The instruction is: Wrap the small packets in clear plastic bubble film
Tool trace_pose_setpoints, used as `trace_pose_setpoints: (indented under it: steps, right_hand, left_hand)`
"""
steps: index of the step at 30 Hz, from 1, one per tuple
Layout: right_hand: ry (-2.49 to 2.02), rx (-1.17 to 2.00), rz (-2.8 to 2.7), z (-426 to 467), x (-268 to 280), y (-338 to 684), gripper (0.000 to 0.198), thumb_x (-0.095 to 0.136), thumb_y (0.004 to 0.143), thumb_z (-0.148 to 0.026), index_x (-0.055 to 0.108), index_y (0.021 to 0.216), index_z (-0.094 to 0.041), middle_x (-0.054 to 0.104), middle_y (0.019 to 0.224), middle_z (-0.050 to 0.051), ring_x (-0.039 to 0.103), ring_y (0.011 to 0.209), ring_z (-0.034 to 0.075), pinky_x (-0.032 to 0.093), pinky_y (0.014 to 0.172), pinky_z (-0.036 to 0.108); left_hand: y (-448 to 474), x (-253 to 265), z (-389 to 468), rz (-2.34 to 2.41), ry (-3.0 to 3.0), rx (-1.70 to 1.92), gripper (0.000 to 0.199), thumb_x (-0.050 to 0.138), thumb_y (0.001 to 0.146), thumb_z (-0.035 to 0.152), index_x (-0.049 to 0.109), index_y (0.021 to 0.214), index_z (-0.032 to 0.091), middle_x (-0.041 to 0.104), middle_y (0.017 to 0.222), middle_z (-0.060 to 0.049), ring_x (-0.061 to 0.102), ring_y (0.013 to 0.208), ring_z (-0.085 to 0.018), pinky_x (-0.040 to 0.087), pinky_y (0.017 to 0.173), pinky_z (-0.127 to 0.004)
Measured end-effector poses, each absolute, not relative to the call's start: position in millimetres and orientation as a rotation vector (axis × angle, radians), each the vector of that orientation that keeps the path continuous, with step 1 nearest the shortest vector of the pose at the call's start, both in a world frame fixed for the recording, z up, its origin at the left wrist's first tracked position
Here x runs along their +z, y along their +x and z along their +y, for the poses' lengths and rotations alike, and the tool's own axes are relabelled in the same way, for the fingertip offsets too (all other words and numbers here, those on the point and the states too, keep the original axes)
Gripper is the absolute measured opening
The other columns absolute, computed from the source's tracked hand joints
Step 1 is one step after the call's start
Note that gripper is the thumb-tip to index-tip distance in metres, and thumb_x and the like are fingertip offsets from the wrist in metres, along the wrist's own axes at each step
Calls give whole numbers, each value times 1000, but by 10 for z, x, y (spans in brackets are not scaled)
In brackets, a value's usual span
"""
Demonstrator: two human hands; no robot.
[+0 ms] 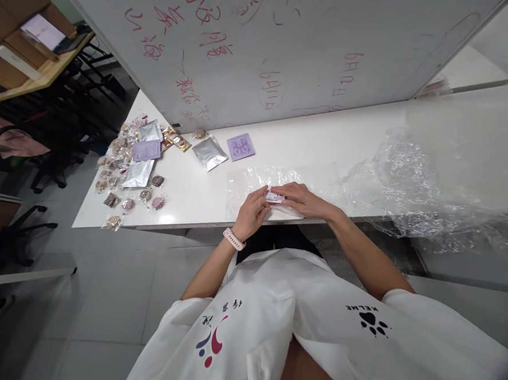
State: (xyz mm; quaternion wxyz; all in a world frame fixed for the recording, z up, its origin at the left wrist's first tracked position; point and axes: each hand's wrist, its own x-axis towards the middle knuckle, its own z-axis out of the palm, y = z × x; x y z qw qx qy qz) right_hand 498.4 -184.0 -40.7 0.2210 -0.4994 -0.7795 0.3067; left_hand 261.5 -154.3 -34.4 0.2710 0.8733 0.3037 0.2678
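Observation:
At the front edge of the table, both of my hands are on a small white packet with red print [275, 198]. My left hand [250, 214], with a pale watch on the wrist, grips the packet's left end between thumb and fingers. From the other side my right hand [303, 201] has its fingers bent over the packet's right part, hiding some of it. Under the packet and hands lies a clear bubble wrap sheet [322, 180], flat on the table. Just behind the sheet are a purple patterned packet [241, 147] and a silver pouch [209, 153].
Several wrapped sweets [146, 195] and more pouches, including a purple sachet [146, 150], crowd the left end of the white table [186, 205]. A heap of bubble wrap [421, 185] hangs over the front edge at right. A whiteboard [305, 49] stands along the back.

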Motion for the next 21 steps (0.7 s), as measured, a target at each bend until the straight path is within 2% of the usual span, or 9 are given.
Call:
trace_pose_setpoints:
  steps: [3, 5, 9, 12, 14, 16, 17, 19, 21]
  right_hand:
    - [-1338, 854, -2211, -1768, -388, 4987, 49, 34, 102, -46, 46, 149, -36, 54, 147, 0, 49, 127, 25, 34, 110, 52]
    - [-1277, 881, -2242, -1721, -384, 5006, 48, 36, 102, -46, 46, 149, -37, 53, 148, -1, 49, 128, 25, 33, 111, 53]
    - [-1201, 942, -2227, -1657, -358, 5037, 45, 37, 102, -46, 54, 142, -37, 53, 147, -3, 49, 130, 23, 34, 113, 50]
    - [-1274, 1003, -2174, -1685, -280, 5036, 47, 37, 101, -52, 57, 140, -35, 54, 146, -1, 51, 131, 24, 39, 111, 46]
    - [-1358, 978, -2187, -1768, -213, 5037, 56, 45, 96, -60, 52, 145, -34, 50, 150, 2, 49, 135, 27, 42, 109, 47]
    - [-1460, 833, -2252, -1906, -159, 5050, 75, 58, 86, -68, 46, 150, -31, 46, 153, 6, 46, 137, 32, 42, 108, 50]
    - [-1503, 732, -2285, -1988, -143, 5062, 77, 60, 84, -68, 47, 149, -30, 46, 153, 8, 46, 137, 34, 42, 107, 51]
    - [-1576, 537, -2299, -2156, -140, 5100, 58, 52, 92, -62, 59, 138, -27, 57, 143, 8, 54, 129, 33, 43, 102, 49]
    - [-1661, 377, -2235, -2289, -177, 5147, 45, 38, 102, -50, 72, 115, -24, 71, 120, 8, 64, 111, 29, 45, 94, 46]
  left_hand:
    - [2624, -346, -1518, 808, 2431, 686, 12, 49, 98, 23, 54, 87, 20, 56, 142, -14, 41, 142, -26, 46, 109, -52]
    - [2643, -350, -1492, 823, 2452, 668, 11, 48, 97, 22, 54, 88, 21, 62, 133, -12, 42, 141, -26, 48, 107, -51]
    - [2696, -403, -1436, 941, 2421, 700, 11, 45, 98, 21, 55, 94, 21, 69, 105, -9, 63, 109, -24, 54, 89, -42]
    - [2737, -454, -1407, 1029, 2390, 759, 13, 44, 98, 21, 55, 93, 20, 69, 98, -7, 64, 95, -22, 53, 81, -38]
    - [2758, -471, -1395, 1057, 2380, 777, 13, 45, 97, 22, 55, 89, 21, 69, 97, -7, 63, 93, -21, 52, 80, -36]
    - [2770, -468, -1384, 1069, 2376, 777, 12, 47, 96, 21, 55, 88, 21, 68, 94, -7, 64, 91, -21, 51, 78, -35]
    - [2771, -460, -1376, 1065, 2379, 772, 11, 47, 95, 21, 55, 87, 21, 68, 92, -7, 64, 91, -21, 51, 77, -35]
    - [2765, -436, -1350, 1041, 2387, 748, 12, 48, 94, 19, 55, 85, 20, 68, 89, -7, 64, 90, -22, 50, 76, -34]
    - [2750, -406, -1309, 989, 2397, 702, 12, 47, 94, 19, 55, 84, 20, 68, 88, -6, 65, 87, -21, 50, 74, -34]
